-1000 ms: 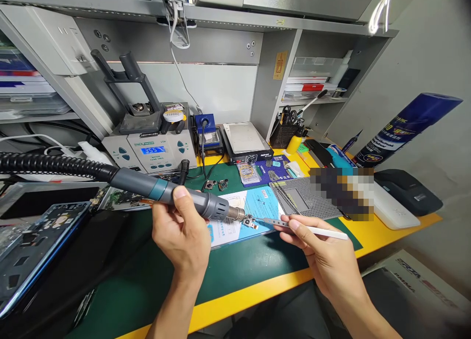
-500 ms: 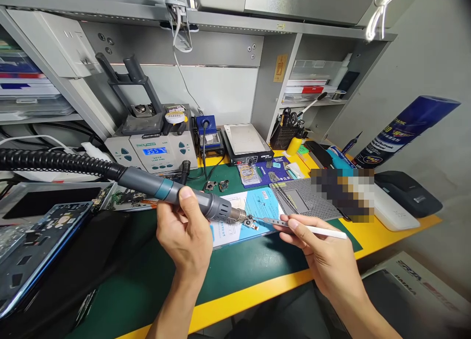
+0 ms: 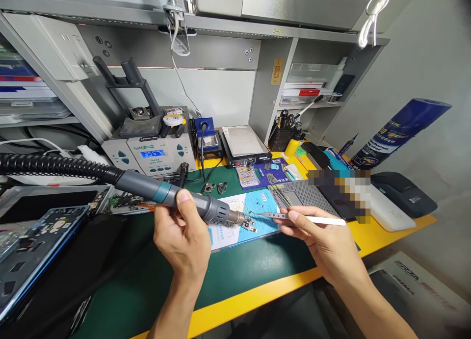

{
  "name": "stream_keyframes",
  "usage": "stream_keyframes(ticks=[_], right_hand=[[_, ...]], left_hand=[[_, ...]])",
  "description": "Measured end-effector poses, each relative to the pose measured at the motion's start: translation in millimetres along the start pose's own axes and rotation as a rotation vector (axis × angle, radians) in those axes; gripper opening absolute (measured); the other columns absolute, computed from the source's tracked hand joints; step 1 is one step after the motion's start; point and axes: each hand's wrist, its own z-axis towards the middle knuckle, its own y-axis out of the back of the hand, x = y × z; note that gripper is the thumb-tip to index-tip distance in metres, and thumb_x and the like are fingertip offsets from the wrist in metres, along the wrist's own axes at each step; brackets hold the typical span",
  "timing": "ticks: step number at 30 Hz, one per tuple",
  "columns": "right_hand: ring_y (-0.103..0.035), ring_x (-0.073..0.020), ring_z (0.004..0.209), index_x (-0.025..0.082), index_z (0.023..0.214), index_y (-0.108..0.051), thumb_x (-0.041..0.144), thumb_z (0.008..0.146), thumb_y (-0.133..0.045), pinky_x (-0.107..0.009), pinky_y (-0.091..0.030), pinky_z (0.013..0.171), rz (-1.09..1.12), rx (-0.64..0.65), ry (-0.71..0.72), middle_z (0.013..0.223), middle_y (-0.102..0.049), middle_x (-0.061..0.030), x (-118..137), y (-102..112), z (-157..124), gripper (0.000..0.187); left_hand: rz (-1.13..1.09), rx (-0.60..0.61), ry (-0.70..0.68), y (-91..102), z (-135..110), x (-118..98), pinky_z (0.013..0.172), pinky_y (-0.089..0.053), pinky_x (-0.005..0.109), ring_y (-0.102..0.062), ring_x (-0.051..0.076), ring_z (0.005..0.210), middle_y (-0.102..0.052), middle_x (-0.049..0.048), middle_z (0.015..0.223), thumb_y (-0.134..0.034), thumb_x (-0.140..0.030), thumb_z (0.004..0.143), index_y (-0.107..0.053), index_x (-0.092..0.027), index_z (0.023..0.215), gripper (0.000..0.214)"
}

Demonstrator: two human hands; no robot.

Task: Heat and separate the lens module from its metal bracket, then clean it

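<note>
My left hand [image 3: 186, 231] is wrapped round the grey handle of a hot air gun [image 3: 176, 199]. Its metal nozzle points right, close beside a small phone camera module [image 3: 250, 224] lying on a blue and white booklet [image 3: 261, 201]. Between the thumb and fingers of my right hand [image 3: 316, 233] are slim tweezers [image 3: 275, 216] with a white rear end, tips pointing left. Just above the module, a tiny dark thin piece [image 3: 250, 213] shows at the tips; whether they grip it is too small to tell.
Behind the booklet lie two other camera modules [image 3: 209, 188]. A hot air station [image 3: 158, 155] reading 355 stands at the back left, a hot plate [image 3: 245, 145] beside it. A perforated mat [image 3: 309, 199] with tweezers on it lies right. Opened phone parts [image 3: 55, 236] lie left.
The tweezer tips have risen slightly off the camera module, and a tiny thin piece now shows at them. The hot air gun stays close to the module. My view has shifted slightly.
</note>
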Motion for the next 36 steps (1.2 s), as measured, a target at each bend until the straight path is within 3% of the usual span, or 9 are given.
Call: stream_keyframes(ticks=[9, 15, 32, 36], right_hand=[[-0.078, -0.0251, 0.08, 0.017, 0.089, -0.082, 0.03, 0.071, -0.092, -0.034, -0.069, 0.076, -0.061, 0.052, 0.012, 0.093, -0.081, -0.0088, 9.9, 8.7, 2.9, 0.025], [-0.077, -0.0213, 0.081, 0.017, 0.09, -0.082, 0.027, 0.073, -0.09, -0.029, -0.069, 0.077, -0.063, 0.115, -0.012, 0.092, -0.08, -0.0066, 6.7, 6.1, 0.9, 0.021], [-0.077, -0.0219, 0.082, 0.019, 0.09, -0.082, 0.027, 0.076, -0.088, -0.033, -0.069, 0.08, -0.087, 0.118, 0.038, 0.092, -0.078, -0.0043, 10.0, 6.5, 2.9, 0.017], [-0.076, -0.0223, 0.085, 0.021, 0.09, -0.082, 0.029, 0.078, -0.087, -0.035, -0.068, 0.082, -0.119, 0.148, 0.066, 0.095, -0.078, -0.0032, 9.9, 6.2, 8.0, 0.015]], left_hand=[[-0.002, 0.005, 0.01, -0.5, 0.9, -1.3, 0.057, -0.047, 0.029, -0.064, 0.018, 0.056, -0.068, 0.0021, 0.063, -0.051, -0.041, 0.095, -0.066, -0.016, 0.086, 0.031], [0.016, -0.003, 0.012, -0.9, 0.8, -0.1, 0.056, -0.045, 0.029, -0.062, 0.018, 0.055, -0.066, 0.0023, 0.062, -0.051, -0.041, 0.095, -0.067, -0.015, 0.086, 0.031], [-0.015, 0.008, 0.01, -0.8, -0.5, 4.3, 0.052, -0.044, 0.026, -0.06, 0.016, 0.053, -0.063, 0.0017, 0.06, -0.051, -0.043, 0.096, -0.067, -0.013, 0.088, 0.035], [-0.055, 0.036, 0.034, -1.3, -0.8, 3.3, 0.052, -0.047, 0.025, -0.063, 0.015, 0.052, -0.068, 0.004, 0.066, -0.05, -0.043, 0.097, -0.067, -0.013, 0.091, 0.036]])
